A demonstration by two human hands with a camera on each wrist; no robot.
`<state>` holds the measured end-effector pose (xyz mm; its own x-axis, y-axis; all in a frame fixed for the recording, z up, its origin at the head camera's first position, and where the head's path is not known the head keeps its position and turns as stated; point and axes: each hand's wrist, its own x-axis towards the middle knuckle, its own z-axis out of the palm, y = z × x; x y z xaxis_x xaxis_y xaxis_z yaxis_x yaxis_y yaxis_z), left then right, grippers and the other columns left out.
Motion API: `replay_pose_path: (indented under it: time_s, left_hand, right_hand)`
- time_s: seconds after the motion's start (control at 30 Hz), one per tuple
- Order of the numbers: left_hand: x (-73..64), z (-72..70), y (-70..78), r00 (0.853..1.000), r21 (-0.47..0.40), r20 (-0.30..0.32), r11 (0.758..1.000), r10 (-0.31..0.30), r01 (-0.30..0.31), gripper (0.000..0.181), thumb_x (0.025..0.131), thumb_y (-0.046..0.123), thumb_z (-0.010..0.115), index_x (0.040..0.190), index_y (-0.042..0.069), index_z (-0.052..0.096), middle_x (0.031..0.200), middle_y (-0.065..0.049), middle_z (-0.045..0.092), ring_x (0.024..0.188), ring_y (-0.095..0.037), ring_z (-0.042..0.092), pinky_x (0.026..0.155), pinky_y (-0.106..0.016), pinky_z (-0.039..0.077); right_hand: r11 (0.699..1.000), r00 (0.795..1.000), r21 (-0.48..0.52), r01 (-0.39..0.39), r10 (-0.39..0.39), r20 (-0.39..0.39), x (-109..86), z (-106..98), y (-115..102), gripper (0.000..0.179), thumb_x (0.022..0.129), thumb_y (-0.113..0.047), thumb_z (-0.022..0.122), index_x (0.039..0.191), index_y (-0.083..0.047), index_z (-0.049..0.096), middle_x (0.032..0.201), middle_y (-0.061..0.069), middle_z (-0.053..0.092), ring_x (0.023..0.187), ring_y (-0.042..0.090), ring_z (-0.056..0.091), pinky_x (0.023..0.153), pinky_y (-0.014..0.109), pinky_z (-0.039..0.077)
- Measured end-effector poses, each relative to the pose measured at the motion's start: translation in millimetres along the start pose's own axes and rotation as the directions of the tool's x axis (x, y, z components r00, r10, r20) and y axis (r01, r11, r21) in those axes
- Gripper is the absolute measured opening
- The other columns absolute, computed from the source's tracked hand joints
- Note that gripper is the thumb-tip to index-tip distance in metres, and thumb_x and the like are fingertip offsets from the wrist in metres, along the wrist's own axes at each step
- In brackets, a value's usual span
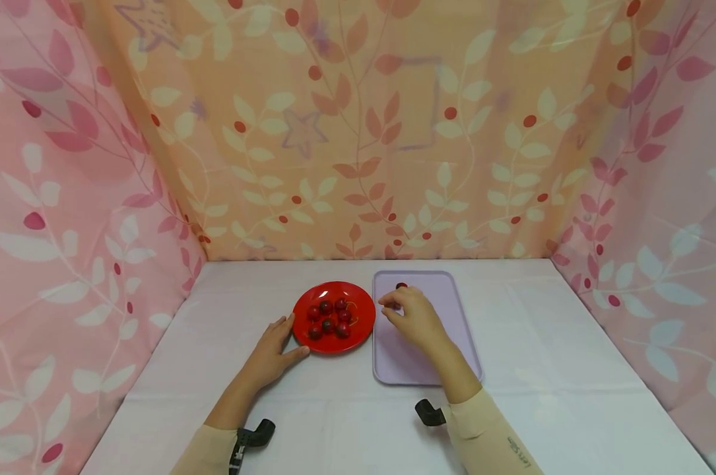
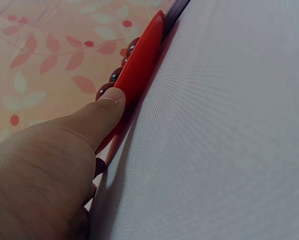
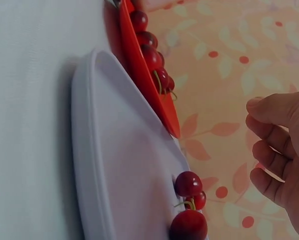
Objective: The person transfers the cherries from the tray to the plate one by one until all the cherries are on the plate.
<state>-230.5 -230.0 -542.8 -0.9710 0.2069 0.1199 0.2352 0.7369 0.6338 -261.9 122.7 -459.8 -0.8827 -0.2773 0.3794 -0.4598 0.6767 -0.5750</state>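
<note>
A red plate (image 1: 334, 348) holding several dark red cherries (image 1: 328, 324) lies on the table's white cover. My left hand (image 1: 272, 353) rests at its near left edge. Its thumb (image 2: 112, 97) touches the rim and the other fingers lie along the left side, partly hidden. Over the lilac tray (image 1: 405, 369) hovers my right hand (image 1: 416, 316), fingers loosely bent and thumb close to the index finger; no cherry shows between them. In the right wrist view a cherry (image 3: 188, 184) and two more sit on the tray, below that hand's fingers; in the head view it mostly covers them.
The tray stands just right of the plate, their edges close together. A flowered orange cloth (image 1: 358, 132) rises behind the table, with pink leafy cloths (image 1: 66, 231) at both sides. White cover (image 1: 548, 369) extends right of the tray. Black wrist mounts (image 1: 430, 413) stick out from both sleeves.
</note>
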Motion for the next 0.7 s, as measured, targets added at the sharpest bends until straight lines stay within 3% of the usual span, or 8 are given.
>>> replay_pose_path:
  time_s: [0.7]
  left_hand:
    - [1.3, -0.6, 0.3, 1.000, -0.003, 0.011, 1.000, -0.024, 0.024, 0.097, 0.089, 0.056, 0.073, 0.163, 0.011, 0.029, 0.165, -0.012, 0.034, 0.155, -0.040, 0.021, 0.120, -0.066, 0.024]
  right_hand:
    - [0.999, 0.998, 0.011, 0.052, -0.052, -0.033, 2.6, -34.6, 41.8, 0.015, 0.090, -0.008, 0.077, 0.105, -0.008, 0.078, 0.104, 0.006, 0.076, 0.101, 0.029, 0.061, 0.089, 0.046, 0.051]
